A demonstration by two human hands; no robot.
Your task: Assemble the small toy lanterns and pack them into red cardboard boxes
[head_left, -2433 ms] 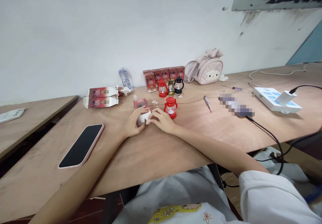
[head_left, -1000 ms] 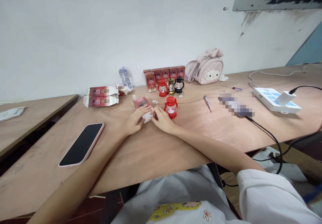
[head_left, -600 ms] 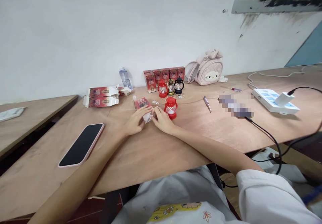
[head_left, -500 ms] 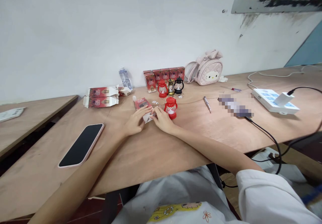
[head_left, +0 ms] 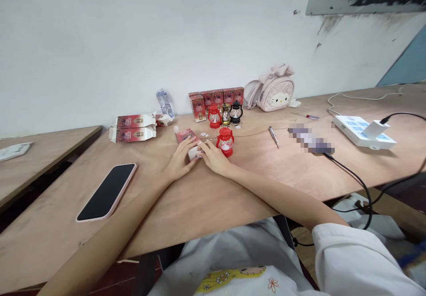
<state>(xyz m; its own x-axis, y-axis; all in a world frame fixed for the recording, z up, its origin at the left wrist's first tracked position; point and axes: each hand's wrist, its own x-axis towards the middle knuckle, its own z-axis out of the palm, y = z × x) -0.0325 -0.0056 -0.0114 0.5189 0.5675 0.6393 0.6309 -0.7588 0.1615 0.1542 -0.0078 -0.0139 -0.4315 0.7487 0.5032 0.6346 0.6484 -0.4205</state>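
Note:
Both hands meet over a small white folded piece (head_left: pixel 194 152) on the wooden table (head_left: pixel 206 198). My left hand (head_left: pixel 179 160) rests on its left side with fingers curled over it. My right hand (head_left: pixel 214 157) pinches its right edge with the fingertips. A small red box (head_left: pixel 186 135) lies just behind the hands. A red toy lantern (head_left: pixel 225 141) stands right beside my right hand.
Behind stand three small lanterns (head_left: pixel 225 113) and a row of red boxes (head_left: pixel 216 97). Opened boxes (head_left: pixel 133 127) lie at the left, a phone (head_left: pixel 108 191) nearer. A screwdriver (head_left: pixel 274 136), pink bag (head_left: pixel 273 92), power strip (head_left: pixel 361 132) and cables lie right.
The white piece was a rounder bundle cupped in both hands; now it looks flatter and sits a little farther back. Both hands have crept slightly away from me.

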